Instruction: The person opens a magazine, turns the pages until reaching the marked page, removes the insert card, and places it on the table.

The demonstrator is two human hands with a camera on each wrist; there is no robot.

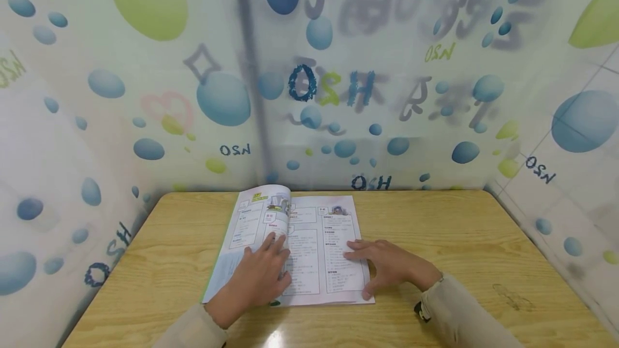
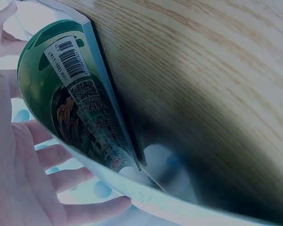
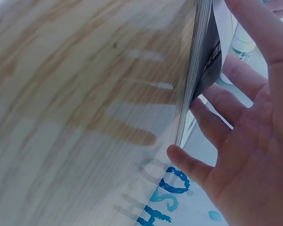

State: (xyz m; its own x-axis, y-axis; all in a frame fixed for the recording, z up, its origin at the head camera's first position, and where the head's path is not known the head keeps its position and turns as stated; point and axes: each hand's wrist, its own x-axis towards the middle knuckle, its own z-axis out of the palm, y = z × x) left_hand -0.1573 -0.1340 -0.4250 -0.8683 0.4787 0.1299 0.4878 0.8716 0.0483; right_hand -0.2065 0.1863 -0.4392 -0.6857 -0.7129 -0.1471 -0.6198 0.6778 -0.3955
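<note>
An open magazine [image 1: 302, 262] with printed text columns lies on the wooden table. Across its left page, close to the fold, rests my left hand [image 1: 263, 270], fingers reaching up the page. The left wrist view shows that hand [image 2: 33, 174] with fingers spread beside the bowed green back cover [image 2: 70, 89], which carries a barcode label [image 2: 70, 61]. My right hand [image 1: 389, 265] lies over the right page's outer edge, fingertips on the print and thumb at the lower corner. In the right wrist view, a curved page [image 3: 212, 70] stands out from the page stack close to the right fingers [image 3: 212, 122].
The pale wooden table [image 1: 483, 262] extends on both sides of the magazine. A whitish curtain [image 1: 416, 122] with blue and green drops and mirrored lettering hangs behind the table and along its sides. Light sleeves cover both forearms.
</note>
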